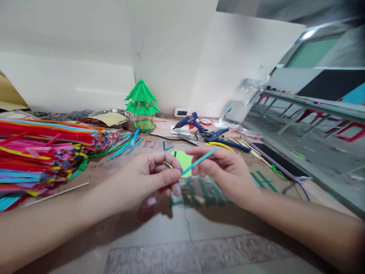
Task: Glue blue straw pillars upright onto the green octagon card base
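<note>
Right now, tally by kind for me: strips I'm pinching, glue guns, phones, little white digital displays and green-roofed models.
Turquoise strip, pinched in the left hand: 1
Glue gun: 1
Phone: 1
White digital display: 1
Green-roofed model: 1
Total: 5

teal strip (200, 160) in l hand (154, 167)

l thumb & fingers pinch its lower end; r hand (232, 173) by the upper end, contact unclear. lt green disc (184, 157) beyond on table (151, 234). farther back: green pagoda model (142, 101), blue glue gun (192, 121). coloured strip bundles (42, 152) l, phone (278, 161) r.
</note>
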The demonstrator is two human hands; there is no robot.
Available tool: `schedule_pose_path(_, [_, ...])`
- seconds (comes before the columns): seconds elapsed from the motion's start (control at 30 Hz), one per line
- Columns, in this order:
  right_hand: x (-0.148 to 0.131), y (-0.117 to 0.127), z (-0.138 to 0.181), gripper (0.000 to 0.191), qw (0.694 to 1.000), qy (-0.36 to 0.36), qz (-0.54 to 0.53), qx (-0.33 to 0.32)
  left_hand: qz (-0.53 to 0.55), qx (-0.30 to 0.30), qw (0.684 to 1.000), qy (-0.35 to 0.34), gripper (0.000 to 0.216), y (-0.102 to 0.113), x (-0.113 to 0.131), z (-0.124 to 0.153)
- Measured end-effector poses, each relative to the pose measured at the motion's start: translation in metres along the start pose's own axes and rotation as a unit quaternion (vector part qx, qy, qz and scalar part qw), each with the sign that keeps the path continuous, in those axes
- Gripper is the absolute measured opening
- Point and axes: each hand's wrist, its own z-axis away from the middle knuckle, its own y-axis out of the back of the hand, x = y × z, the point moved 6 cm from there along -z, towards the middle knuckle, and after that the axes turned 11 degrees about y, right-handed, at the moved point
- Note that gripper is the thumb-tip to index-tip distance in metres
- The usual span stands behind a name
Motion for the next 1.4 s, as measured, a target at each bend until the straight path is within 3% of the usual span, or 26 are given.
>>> schedule_pose_path(0.17, [-0.006, -0.019, 0.006, 0.019, 0.998, -0.011, -0.011, -0.069, -0.047, -0.043, 0.998, -0.014, 0.039, -0.006, -0.030, -0.019])
schedule_pose_path(0.47, [0.010, -0.024, 0.009, 0.020, 0.995, -0.032, -0.028, -0.092, -0.134, -0.024, 0.990, -0.031, 0.033, -0.002, -0.029, -0.021])
schedule_pose_path(0.57, [0.017, -0.022, 0.007, 0.020, 0.995, -0.056, -0.031, -0.077, -0.141, -0.016, 0.989, -0.038, 0.030, -0.002, -0.026, -0.021])
schedule_pose_path(0.67, [0.037, -0.019, 0.006, 0.024, 0.987, -0.135, -0.083, -0.035, -0.124, -0.029, 0.992, -0.016, 0.031, -0.002, -0.026, -0.020])
schedule_pose_path(0.83, [0.062, -0.024, 0.009, 0.036, 0.940, -0.237, -0.246, 0.004, -0.045, -0.040, 0.998, 0.022, 0.031, -0.002, -0.029, -0.019])
schedule_pose_path(0.97, [0.071, -0.026, 0.014, 0.035, 0.910, -0.290, -0.296, 0.020, 0.029, -0.056, 0.997, 0.053, 0.029, -0.005, -0.034, -0.017])
schedule_pose_path(1.27, [0.073, -0.028, 0.014, 0.034, 0.899, -0.307, -0.312, 0.031, 0.046, -0.054, 0.995, 0.074, 0.044, -0.002, -0.036, -0.015])
schedule_pose_path(1.4, [0.072, -0.028, 0.014, 0.029, 0.896, -0.305, -0.323, 0.031, 0.043, -0.055, 0.995, 0.068, 0.039, -0.002, -0.034, -0.015])
